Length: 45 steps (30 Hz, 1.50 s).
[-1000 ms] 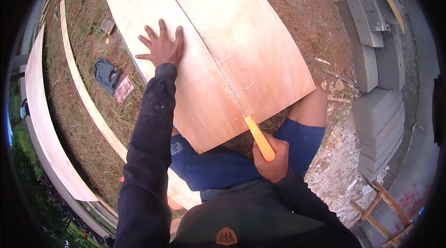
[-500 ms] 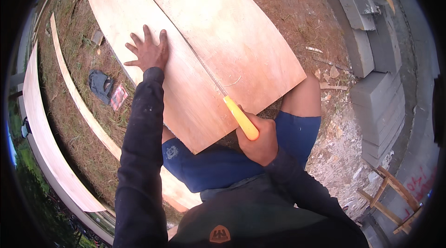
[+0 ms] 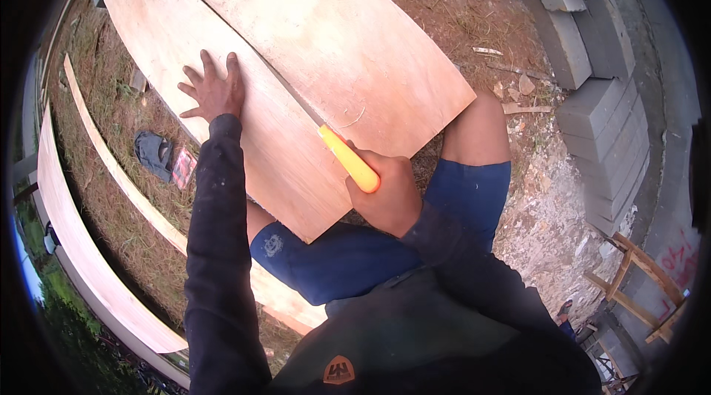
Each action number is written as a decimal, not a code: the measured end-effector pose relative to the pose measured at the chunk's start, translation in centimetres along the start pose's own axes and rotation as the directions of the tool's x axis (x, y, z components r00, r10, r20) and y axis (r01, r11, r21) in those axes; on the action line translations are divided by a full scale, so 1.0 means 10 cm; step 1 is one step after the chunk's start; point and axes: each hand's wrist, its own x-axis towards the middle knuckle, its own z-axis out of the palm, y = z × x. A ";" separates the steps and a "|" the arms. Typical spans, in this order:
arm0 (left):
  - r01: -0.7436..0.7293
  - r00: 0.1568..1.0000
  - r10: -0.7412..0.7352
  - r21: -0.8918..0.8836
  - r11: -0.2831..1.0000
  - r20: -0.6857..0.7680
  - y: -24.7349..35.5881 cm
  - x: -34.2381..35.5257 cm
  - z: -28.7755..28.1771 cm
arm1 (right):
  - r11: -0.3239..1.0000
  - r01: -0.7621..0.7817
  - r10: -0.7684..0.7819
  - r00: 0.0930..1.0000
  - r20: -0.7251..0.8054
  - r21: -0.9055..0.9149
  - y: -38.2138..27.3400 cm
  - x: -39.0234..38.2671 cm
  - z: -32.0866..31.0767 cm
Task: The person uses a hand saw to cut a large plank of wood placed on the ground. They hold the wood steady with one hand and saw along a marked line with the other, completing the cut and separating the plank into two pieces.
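A large plywood sheet [image 3: 355, 32] lies in front of me, its near end over my thighs. A long straight cut runs lengthwise through it from the far edge toward me. My right hand [image 3: 389, 191] is closed round the yellow handle of a handsaw [image 3: 348, 158], whose thin blade sits in the line of the cut and is mostly hidden. My left hand [image 3: 216, 91] lies flat with spread fingers on the left part of the plywood, beside the cut. A thin curl of wood [image 3: 357, 116] rests just right of the saw handle.
Grey blocks [image 3: 600, 136] are stacked at the right, with a small wooden frame [image 3: 629, 284] nearer me. On the grass at the left lie a narrow wooden strip [image 3: 118, 165], another long board [image 3: 81, 247], a dark cloth-like item [image 3: 153, 154] and a small red packet [image 3: 184, 167].
My right hand has pushed the saw forward and to the left along the cut. My left hand stays flat on the plywood, and the whole view has shifted slightly.
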 end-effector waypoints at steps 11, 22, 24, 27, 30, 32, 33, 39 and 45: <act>0.002 0.999 -0.002 0.011 1.000 0.037 0.18 0.00 0.00 | 0.985 -0.071 0.070 0.997 -0.011 -0.156 -0.18 1.44 0.72; -0.017 1.000 0.017 -0.003 1.000 0.006 0.16 -0.03 -0.02 | 0.999 -0.029 0.029 0.999 0.014 0.013 -0.14 -0.43 -0.35; -0.019 0.999 0.019 0.000 1.000 0.036 0.15 -0.07 -0.01 | 0.998 -0.030 0.033 0.998 0.053 -0.051 0.00 0.64 0.19; -0.024 1.000 0.024 -0.034 0.999 0.006 0.22 0.01 0.00 | 0.987 -0.076 0.081 0.996 0.032 -0.143 -0.23 1.34 0.57; -0.019 1.000 0.019 -0.019 1.000 0.006 0.04 -0.03 0.01 | 1.000 0.001 -0.003 0.998 0.065 0.028 0.11 0.39 0.19; -0.015 1.000 0.015 -0.012 1.000 0.004 0.05 -0.01 0.00 | 0.999 -0.010 0.010 1.000 0.000 0.040 0.09 -0.57 -0.31; -0.010 1.000 0.010 -0.006 1.000 0.002 0.08 -0.01 0.00 | 1.000 -0.024 0.024 0.999 0.027 -0.003 0.04 -0.95 -0.53; -0.023 1.000 0.023 0.006 1.000 0.008 0.16 -0.04 0.06 | 1.000 -0.010 0.010 1.000 -0.030 -0.022 0.04 0.49 0.09; 0.003 1.000 -0.003 0.030 1.000 0.008 0.01 -0.01 0.06 | 1.000 -0.004 0.004 1.000 -0.002 0.015 0.03 0.59 0.32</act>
